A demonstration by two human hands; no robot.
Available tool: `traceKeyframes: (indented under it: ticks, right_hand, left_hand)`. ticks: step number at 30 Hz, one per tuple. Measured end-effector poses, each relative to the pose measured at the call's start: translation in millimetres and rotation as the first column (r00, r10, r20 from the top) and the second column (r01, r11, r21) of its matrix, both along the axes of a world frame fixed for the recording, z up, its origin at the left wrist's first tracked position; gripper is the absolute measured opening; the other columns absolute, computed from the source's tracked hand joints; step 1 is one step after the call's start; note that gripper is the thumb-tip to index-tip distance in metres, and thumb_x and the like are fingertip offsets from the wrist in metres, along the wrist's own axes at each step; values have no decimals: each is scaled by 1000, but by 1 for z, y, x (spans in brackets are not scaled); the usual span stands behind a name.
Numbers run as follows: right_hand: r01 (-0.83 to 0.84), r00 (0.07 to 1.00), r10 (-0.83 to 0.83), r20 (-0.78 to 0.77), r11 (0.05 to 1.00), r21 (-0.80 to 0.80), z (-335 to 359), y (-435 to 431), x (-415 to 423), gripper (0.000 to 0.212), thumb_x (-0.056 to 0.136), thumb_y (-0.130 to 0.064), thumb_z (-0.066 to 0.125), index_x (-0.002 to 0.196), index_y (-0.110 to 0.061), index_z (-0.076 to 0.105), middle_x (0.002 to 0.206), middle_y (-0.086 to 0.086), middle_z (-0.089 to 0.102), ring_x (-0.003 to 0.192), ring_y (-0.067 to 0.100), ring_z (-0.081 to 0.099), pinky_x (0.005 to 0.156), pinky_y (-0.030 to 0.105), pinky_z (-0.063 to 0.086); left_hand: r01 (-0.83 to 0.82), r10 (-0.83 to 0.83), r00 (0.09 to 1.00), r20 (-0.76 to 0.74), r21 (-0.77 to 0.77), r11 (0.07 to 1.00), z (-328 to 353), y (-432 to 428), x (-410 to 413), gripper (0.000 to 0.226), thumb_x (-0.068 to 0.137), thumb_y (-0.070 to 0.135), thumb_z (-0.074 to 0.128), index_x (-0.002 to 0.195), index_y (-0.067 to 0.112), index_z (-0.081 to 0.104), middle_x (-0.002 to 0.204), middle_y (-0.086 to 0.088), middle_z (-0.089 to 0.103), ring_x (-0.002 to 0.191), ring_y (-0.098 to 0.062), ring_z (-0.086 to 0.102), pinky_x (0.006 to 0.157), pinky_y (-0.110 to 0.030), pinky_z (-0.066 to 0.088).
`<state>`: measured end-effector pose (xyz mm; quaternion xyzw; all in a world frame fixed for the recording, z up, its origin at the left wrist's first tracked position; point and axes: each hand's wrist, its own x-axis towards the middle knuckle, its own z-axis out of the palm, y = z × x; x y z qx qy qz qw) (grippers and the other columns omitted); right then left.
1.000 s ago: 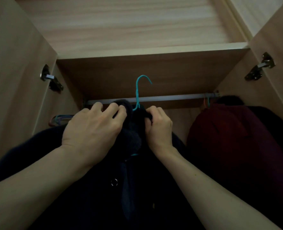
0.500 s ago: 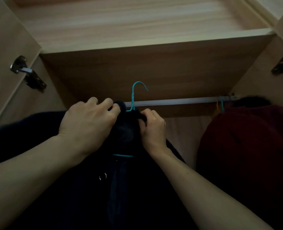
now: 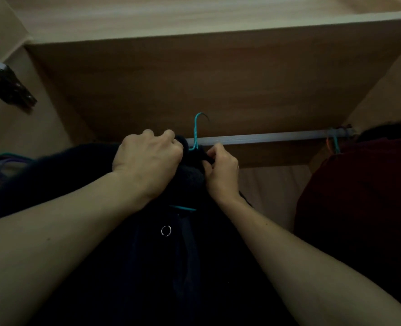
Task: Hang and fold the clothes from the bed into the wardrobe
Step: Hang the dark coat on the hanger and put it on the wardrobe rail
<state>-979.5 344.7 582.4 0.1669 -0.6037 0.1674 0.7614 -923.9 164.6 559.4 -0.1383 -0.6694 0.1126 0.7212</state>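
A dark navy jacket (image 3: 171,267) with a metal snap hangs on a teal hanger (image 3: 196,132) in front of me. The hanger's hook rises just in front of the grey wardrobe rail (image 3: 265,138); I cannot tell whether it sits on the rail. My left hand (image 3: 147,161) grips the jacket's collar on the left of the hook. My right hand (image 3: 221,168) pinches the collar fabric on the right of the hook. Both hands are just below the rail.
A dark red garment (image 3: 359,196) hangs at the right end of the rail. More hangers (image 3: 4,161) show at the far left. A wooden shelf (image 3: 218,78) sits right above the rail. A door hinge (image 3: 9,88) is on the left wall.
The hands, jacket and hanger have moved deeper into the wardrobe toward the rail, and my view has closed in. Both hands keep their hold on the collar.
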Motion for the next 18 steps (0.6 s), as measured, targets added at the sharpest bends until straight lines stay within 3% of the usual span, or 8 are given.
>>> traceKeyframes:
  ticks: [9, 14, 18]
  right_hand:
    - [-114, 986, 115, 118, 993, -16, 63, 4, -60, 16, 87, -7, 65, 89, -14, 51, 78, -1, 56, 76, 20, 56, 65, 31, 41]
    - [-143, 980, 146, 136, 989, -35, 64, 9, -88, 15, 86, -3, 60, 87, -16, 53, 84, 5, 61, 80, 21, 57, 71, 31, 44]
    - [-160, 977, 160, 142, 987, -10, 65, 17, -102, 22, 85, -1, 58, 81, -20, 48, 77, 0, 54, 71, 14, 47, 65, 30, 41]
  left_hand:
    - [-46, 42, 994, 96, 36, 998, 54, 8, -52, 27, 101, 18, 36, 121, 19, 55, 100, -1, 45, 94, -28, 58, 61, -39, 43]
    - [-91, 89, 989, 120, 17, 996, 57, 21, -70, 32, 102, 21, 34, 130, 21, 52, 114, -2, 52, 96, -26, 59, 62, -38, 42]
    - [-124, 120, 978, 168, 13, 992, 59, 30, -75, 34, 103, 22, 37, 134, 24, 49, 121, -3, 52, 96, -25, 59, 60, -37, 42]
